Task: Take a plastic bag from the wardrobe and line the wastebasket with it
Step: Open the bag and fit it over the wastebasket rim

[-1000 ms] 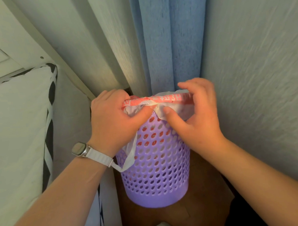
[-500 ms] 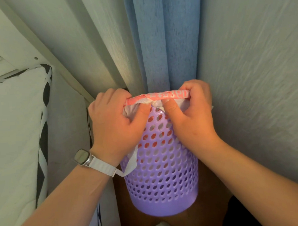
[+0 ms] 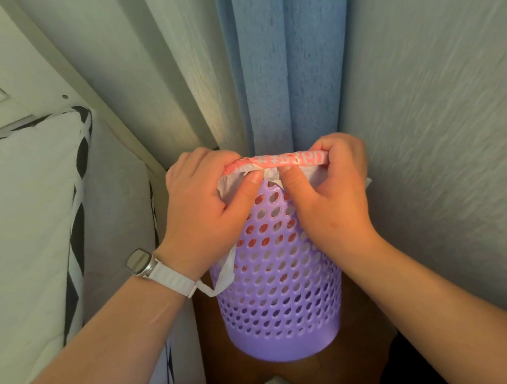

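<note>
The purple wastebasket (image 3: 280, 295) stands on the floor in the lower middle of the frame, in front of the blue curtain (image 3: 284, 68). The plastic bag (image 3: 277, 161) is already inside it; its pink edge is folded over the near rim. The left hand (image 3: 202, 214) and the right hand (image 3: 333, 194) both pinch this edge, thumbs pressing against the basket wall. To do this step well, I think the hands should move apart along the rim and pull the fold down evenly. A loose white handle (image 3: 224, 277) hangs at the left side and should be tucked in.
</note>
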Motion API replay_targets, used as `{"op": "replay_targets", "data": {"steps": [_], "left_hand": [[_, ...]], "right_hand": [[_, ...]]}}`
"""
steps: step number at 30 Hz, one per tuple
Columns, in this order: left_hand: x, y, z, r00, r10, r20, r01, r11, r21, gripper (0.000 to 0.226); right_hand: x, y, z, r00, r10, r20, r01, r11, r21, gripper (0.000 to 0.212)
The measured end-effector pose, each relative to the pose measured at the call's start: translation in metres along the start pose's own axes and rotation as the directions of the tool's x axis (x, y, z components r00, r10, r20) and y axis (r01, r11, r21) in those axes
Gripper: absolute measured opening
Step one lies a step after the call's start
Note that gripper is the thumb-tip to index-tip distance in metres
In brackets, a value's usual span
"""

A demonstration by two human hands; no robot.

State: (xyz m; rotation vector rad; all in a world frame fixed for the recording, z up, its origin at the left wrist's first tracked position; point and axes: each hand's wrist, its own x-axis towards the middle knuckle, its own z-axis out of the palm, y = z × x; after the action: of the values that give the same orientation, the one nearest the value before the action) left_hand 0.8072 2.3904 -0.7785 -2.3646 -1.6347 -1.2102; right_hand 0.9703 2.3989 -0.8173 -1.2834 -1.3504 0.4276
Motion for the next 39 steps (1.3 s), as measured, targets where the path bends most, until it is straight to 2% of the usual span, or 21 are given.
{"op": "replay_targets", "data": {"steps": [9, 13, 15, 18, 20, 24, 28, 31, 35, 39], "left_hand": [[0.0, -0.001, -0.001, 0.994, -0.034, -0.106, 0.037, 0.999, 0.022, 0.019], [0.006, -0.009, -0.008, 0.991, -0.047, -0.125, 0.045, 0.999, -0.02, 0.014], [0.006, -0.01, -0.009, 0.99, -0.048, -0.131, 0.044, 0.998, -0.039, 0.014], [0.005, -0.01, -0.009, 0.992, -0.023, -0.123, 0.017, 0.999, -0.049, 0.014], [0.004, -0.008, -0.008, 0.995, -0.025, -0.101, 0.018, 0.997, -0.072, 0.014], [0.004, -0.005, -0.012, 1.0, -0.017, -0.019, 0.015, 0.995, -0.094, 0.021], [0.006, 0.01, -0.015, 0.996, 0.082, 0.044, -0.084, 0.995, 0.047, 0.043], [0.004, 0.02, -0.006, 0.994, 0.111, 0.025, -0.114, 0.982, 0.153, 0.035], [0.001, 0.016, 0.0, 0.997, 0.07, -0.019, -0.066, 0.986, 0.156, 0.018], [0.003, 0.006, -0.002, 0.997, 0.072, -0.032, -0.065, 0.981, 0.182, 0.02]], "right_hand": [[-0.004, -0.006, -0.001, 0.996, -0.074, 0.049, 0.073, 0.997, 0.012, 0.029], [0.004, 0.005, -0.004, 0.989, -0.141, 0.033, 0.137, 0.985, 0.102, 0.042], [0.008, 0.011, -0.004, 0.994, -0.104, 0.019, 0.1, 0.983, 0.154, 0.043], [0.011, 0.015, -0.002, 1.0, -0.006, 0.004, 0.005, 0.967, 0.256, 0.029], [0.011, 0.016, -0.002, 1.0, 0.011, -0.012, -0.007, 0.961, 0.277, 0.022], [0.013, 0.016, -0.002, 0.998, -0.012, -0.054, 0.025, 0.97, 0.243, 0.022], [0.009, 0.014, -0.001, 0.996, -0.059, -0.068, 0.071, 0.979, 0.193, 0.027], [0.006, 0.007, 0.001, 0.992, -0.114, -0.056, 0.12, 0.983, 0.137, 0.031], [-0.001, 0.0, 0.004, 0.995, -0.089, -0.038, 0.092, 0.993, 0.078, 0.034], [-0.008, -0.003, 0.009, 0.999, -0.037, 0.011, 0.036, 0.995, 0.088, 0.039]]}}
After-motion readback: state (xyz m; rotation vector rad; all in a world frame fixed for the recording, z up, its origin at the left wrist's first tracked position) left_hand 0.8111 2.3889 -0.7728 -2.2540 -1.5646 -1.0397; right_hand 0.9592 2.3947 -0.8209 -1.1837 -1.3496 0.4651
